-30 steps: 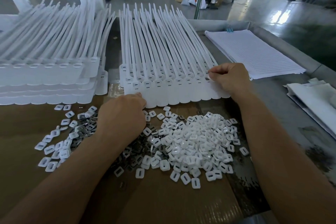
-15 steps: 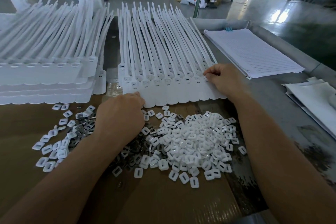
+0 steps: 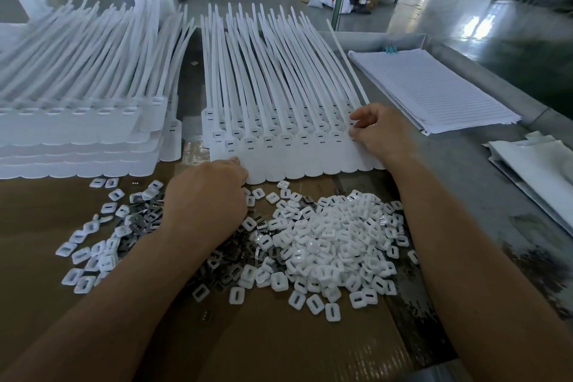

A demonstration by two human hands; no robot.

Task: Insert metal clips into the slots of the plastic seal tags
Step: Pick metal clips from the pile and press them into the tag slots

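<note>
Now R hand [image 3: 379,133] slightly leftward on tags [image 3: 279,121]

Open brown cardboard [image 3: 279,347] lies just nearer than the cap pile [image 3: 338,245]; beyond the pile, rows of seal tags [image 3: 279,96] block the way.

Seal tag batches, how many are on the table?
2. The stacked batch lies at the left; the middle batch has the left hand at its near edge, right hand pinching its right end. Others may be hidden.

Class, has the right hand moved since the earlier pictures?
Yes, slightly. The right hand has edged left along the row of seal tags, away from the stack of lined paper.
</note>
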